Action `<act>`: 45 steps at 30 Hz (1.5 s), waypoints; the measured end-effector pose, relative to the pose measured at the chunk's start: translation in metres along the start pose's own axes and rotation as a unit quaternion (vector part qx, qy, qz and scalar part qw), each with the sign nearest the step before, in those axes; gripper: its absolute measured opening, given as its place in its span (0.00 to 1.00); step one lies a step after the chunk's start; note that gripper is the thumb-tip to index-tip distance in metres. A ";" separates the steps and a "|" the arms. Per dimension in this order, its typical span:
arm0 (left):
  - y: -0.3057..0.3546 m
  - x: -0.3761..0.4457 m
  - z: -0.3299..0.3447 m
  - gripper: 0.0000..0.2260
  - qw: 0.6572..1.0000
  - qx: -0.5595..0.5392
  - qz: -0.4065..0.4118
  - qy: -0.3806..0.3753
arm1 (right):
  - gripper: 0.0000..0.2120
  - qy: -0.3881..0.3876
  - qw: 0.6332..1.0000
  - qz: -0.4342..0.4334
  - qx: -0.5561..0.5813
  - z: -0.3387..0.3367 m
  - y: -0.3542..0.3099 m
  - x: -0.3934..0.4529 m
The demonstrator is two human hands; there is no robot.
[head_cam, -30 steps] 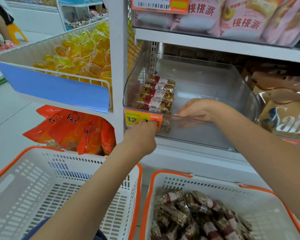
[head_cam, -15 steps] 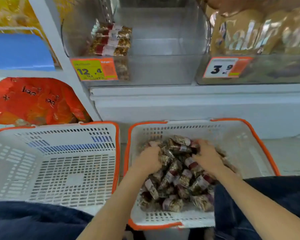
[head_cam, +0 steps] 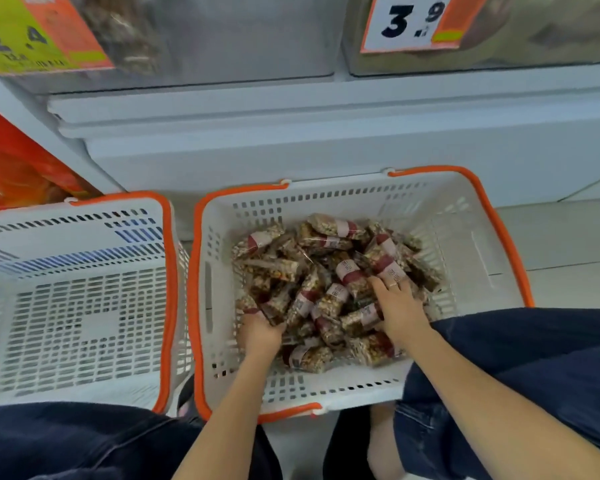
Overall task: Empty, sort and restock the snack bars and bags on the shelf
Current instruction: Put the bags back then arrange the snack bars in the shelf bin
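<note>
We observe two white baskets with orange rims side by side on the floor below the shelf; the right basket contains a loose pile of snack bars in clear wrappers with red-and-white bands; the left basket shows only its slotted bottom. Both of the person's hands are inside the right basket, in the near part of the pile. The left hand sits at the near left edge of the pile, its fingers curled around one or more bars; exactly how many we cannot tell. The right hand lies on the right side of the pile, its fingers spread fairly wide and laid flat on the wrappers; a ring shows on one finger. On the shelf at the far side, a yellow and orange price tag reads partly "2.4" at the left; a white and orange price tag reads "3.9" at the right. An orange snack bag shows at the far left. Dark blue trouser legs frame the near edge.
</note>
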State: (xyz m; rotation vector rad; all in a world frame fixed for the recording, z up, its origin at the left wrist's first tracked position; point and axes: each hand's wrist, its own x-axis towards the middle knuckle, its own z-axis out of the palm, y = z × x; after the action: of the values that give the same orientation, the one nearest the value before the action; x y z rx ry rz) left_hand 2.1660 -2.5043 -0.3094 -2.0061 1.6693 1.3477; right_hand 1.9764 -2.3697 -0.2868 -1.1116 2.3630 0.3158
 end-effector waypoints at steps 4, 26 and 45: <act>-0.006 0.000 0.002 0.23 0.995 -0.091 -0.018 0.044 | 0.36 -0.001 1.000 -0.009 0.011 -0.001 0.002 0.000; 0.032 -0.134 -0.118 0.11 0.836 -0.463 0.183 -0.228 | 0.07 -0.070 0.540 -0.014 0.839 -0.106 -0.083 -0.112; 0.034 -0.139 -0.145 0.14 0.846 -0.486 0.159 -0.153 | 0.25 -0.025 0.609 -0.123 0.783 -0.149 -0.062 -0.123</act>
State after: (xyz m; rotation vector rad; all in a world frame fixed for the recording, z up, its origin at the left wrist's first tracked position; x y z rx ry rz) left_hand 2.2171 -2.5166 -0.1126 -1.7200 1.2923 2.8926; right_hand 2.0390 -2.3905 -0.0948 -0.3740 1.3576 -1.5176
